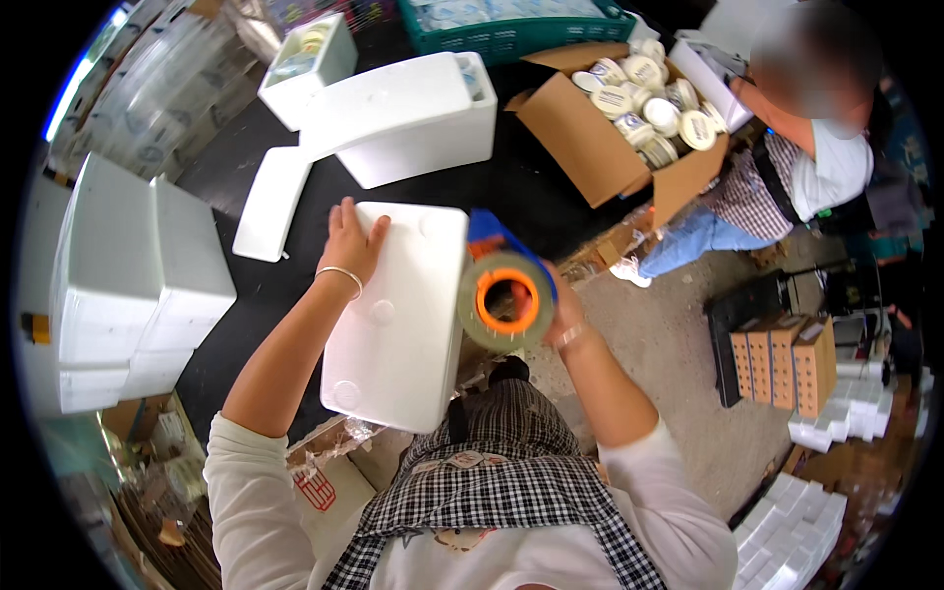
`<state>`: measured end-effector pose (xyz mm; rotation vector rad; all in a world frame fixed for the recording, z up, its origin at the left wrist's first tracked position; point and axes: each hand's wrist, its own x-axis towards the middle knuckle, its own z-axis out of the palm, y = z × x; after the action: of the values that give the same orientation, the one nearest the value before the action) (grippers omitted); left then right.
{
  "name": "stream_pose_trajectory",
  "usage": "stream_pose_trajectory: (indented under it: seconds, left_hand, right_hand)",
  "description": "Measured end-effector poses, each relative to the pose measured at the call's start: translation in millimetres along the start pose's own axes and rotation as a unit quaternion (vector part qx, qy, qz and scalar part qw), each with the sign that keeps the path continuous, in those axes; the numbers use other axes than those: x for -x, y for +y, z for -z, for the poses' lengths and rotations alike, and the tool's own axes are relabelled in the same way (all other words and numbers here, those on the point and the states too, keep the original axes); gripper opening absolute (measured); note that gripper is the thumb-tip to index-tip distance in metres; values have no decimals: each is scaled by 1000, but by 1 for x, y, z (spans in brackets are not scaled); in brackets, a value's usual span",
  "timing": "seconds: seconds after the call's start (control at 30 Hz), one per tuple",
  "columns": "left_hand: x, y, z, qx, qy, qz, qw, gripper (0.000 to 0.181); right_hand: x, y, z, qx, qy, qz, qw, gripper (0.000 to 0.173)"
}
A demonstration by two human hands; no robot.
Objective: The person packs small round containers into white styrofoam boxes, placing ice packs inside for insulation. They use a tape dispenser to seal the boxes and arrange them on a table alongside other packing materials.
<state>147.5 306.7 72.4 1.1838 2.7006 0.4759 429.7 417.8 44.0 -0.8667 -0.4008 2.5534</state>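
A white polystyrene foam box [394, 310] with its lid on lies before me at the edge of the black table. My left hand [350, 247] rests on the far left corner of the lid, fingers apart. On the box's right side, my right hand [557, 310] grips a blue tape dispenser [495, 230] with a large roll of tape on an orange core. The dispenser is against or very close to the box's right edge, and its handle is mostly hidden behind the roll.
Beyond are a long foam box [435, 140] under a tilted lid, a smaller lid [273, 199], and a cardboard box of lidded tubs [582, 140]. Foam boxes [140, 295] stand at left. A green crate [516, 37] is behind. A person [826, 162] works at right.
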Motion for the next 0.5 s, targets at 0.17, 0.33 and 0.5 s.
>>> stream_pose_trajectory:
  seconds: [0.17,0.33,0.5]
  left_hand:
    - [-13,-35,39,-145,46,-128,980,66]
    - [-15,-40,48,-140,38,-74,987,71]
    - [-23,-30,44,-179,11,-90,980,74]
  right_hand:
    - [-124,-21,-65,87,-106,-127,982,28]
    - [-133,-10,-73,24,-216,-134,967,28]
    - [-24,15,-43,36,-108,-62,991,40]
